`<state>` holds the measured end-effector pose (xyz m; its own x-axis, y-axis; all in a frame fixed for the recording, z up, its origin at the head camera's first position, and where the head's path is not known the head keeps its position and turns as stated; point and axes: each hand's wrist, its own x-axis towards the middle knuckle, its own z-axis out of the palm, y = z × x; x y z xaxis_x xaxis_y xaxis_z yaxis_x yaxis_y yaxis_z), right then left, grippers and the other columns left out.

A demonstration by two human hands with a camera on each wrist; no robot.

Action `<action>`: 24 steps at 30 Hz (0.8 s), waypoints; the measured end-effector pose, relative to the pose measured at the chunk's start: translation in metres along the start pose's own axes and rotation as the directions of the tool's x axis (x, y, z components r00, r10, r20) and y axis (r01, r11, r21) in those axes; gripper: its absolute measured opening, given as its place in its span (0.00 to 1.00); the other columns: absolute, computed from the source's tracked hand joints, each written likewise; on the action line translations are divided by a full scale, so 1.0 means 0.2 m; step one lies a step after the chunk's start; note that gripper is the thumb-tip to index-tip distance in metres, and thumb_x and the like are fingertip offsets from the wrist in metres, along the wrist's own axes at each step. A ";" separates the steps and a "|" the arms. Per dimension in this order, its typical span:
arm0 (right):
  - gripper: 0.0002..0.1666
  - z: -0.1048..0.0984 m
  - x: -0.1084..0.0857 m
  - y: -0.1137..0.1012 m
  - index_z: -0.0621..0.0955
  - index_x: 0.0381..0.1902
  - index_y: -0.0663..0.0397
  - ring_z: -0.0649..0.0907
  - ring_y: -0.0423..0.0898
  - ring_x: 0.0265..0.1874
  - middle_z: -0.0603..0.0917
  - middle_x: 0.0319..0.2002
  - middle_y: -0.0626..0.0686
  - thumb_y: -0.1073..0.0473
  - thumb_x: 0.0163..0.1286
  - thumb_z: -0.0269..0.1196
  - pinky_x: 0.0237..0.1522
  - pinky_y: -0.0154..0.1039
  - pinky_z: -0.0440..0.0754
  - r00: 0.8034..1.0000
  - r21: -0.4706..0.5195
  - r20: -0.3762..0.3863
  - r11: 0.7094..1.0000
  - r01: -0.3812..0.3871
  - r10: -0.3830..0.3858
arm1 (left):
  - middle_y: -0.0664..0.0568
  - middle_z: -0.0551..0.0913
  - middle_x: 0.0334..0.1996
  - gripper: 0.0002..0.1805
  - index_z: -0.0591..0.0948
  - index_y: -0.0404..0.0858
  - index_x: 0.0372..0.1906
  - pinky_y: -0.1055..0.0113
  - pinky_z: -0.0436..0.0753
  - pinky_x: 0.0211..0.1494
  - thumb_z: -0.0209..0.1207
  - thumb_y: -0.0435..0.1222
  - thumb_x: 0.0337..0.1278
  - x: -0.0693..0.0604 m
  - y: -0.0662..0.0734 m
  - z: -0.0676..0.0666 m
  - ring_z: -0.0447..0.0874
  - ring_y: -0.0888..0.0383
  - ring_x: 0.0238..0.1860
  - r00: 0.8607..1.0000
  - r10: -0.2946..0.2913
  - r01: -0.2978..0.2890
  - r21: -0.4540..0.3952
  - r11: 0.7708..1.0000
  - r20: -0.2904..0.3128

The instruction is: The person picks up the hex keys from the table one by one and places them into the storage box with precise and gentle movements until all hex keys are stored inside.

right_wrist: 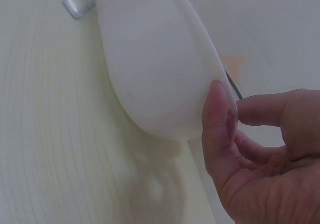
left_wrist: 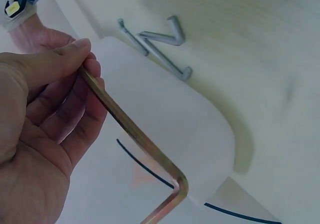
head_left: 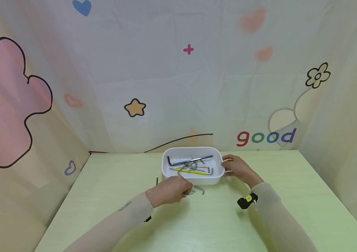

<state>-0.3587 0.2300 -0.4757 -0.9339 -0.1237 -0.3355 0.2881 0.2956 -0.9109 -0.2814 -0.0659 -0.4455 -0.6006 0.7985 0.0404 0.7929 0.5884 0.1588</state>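
In the left wrist view my left hand (left_wrist: 55, 93) pinches the end of a brass-coloured hex key (left_wrist: 135, 131) between thumb and fingers, its bend pointing away from the hand. This hand (head_left: 170, 190) is at the front of a white plastic container (head_left: 197, 181) in the head view. My right hand (head_left: 239, 169) holds the container's right end, thumb and fingers on either side of the rim (right_wrist: 212, 58). Inside lie a long black hex key (head_left: 191, 161), a yellow-sleeved hex key (head_left: 194, 171) and several smaller ones, partly overlapping.
Several silver hex keys (head_left: 199, 189) lie on the pale wooden table (head_left: 213, 224) in front of the container. A dark thin rod (head_left: 157, 181) shows left of the left hand. A printed cloth (head_left: 166, 70) hangs behind the table and at both sides.
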 end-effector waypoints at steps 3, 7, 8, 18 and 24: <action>0.28 0.00 0.00 0.00 0.63 0.68 0.63 0.80 0.54 0.50 0.72 0.62 0.67 0.61 0.74 0.53 0.44 0.38 0.88 1.000 -0.002 -0.001 1.000 0.006 -0.006 | 0.64 0.81 0.27 0.06 0.82 0.45 0.29 0.82 0.74 0.32 0.66 0.32 0.57 0.00 0.01 -0.03 0.73 0.69 0.29 1.000 0.006 -0.006 0.000 1.000 -0.022; 0.28 0.00 -0.01 0.00 0.63 0.68 0.62 0.80 0.55 0.50 0.72 0.62 0.67 0.61 0.74 0.52 0.44 0.38 0.88 1.000 0.001 -0.001 1.000 0.005 -0.005 | 0.64 0.80 0.27 0.06 0.82 0.46 0.28 0.82 0.74 0.34 0.66 0.34 0.57 0.01 0.02 -0.07 0.73 0.68 0.30 0.999 0.025 -0.024 0.016 1.000 -0.042; 0.27 0.00 -0.01 0.00 0.63 0.68 0.62 0.80 0.55 0.51 0.72 0.62 0.66 0.61 0.74 0.53 0.44 0.38 0.88 1.000 0.002 -0.002 1.000 0.003 -0.003 | 0.65 0.79 0.26 0.06 0.82 0.47 0.27 0.81 0.73 0.33 0.66 0.33 0.57 0.01 0.03 -0.08 0.73 0.68 0.30 0.998 0.030 -0.029 0.028 0.999 -0.048; 0.28 0.00 -0.01 0.00 0.63 0.68 0.62 0.79 0.57 0.52 0.72 0.62 0.66 0.61 0.74 0.53 0.44 0.38 0.89 1.000 0.005 -0.006 1.000 0.007 -0.007 | 0.65 0.81 0.28 0.07 0.82 0.50 0.29 0.77 0.76 0.33 0.70 0.36 0.52 0.02 0.03 -0.18 0.74 0.69 0.30 0.989 0.060 -0.037 0.165 0.986 -0.137; 0.29 0.00 -0.01 0.00 0.63 0.69 0.63 0.79 0.57 0.52 0.71 0.62 0.67 0.60 0.74 0.53 0.45 0.39 0.88 1.000 0.010 0.003 1.000 0.017 -0.017 | 0.64 0.84 0.35 0.06 0.83 0.51 0.34 0.73 0.77 0.33 0.69 0.38 0.54 0.05 0.02 -0.21 0.78 0.67 0.34 0.986 0.064 -0.032 0.199 0.979 -0.157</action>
<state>-0.3568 0.2309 -0.4756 -0.9380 -0.1315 -0.3208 0.2744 0.2840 -0.9187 -0.2883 -0.0617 -0.4024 -0.5575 0.8045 0.2047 0.8161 0.5763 -0.0423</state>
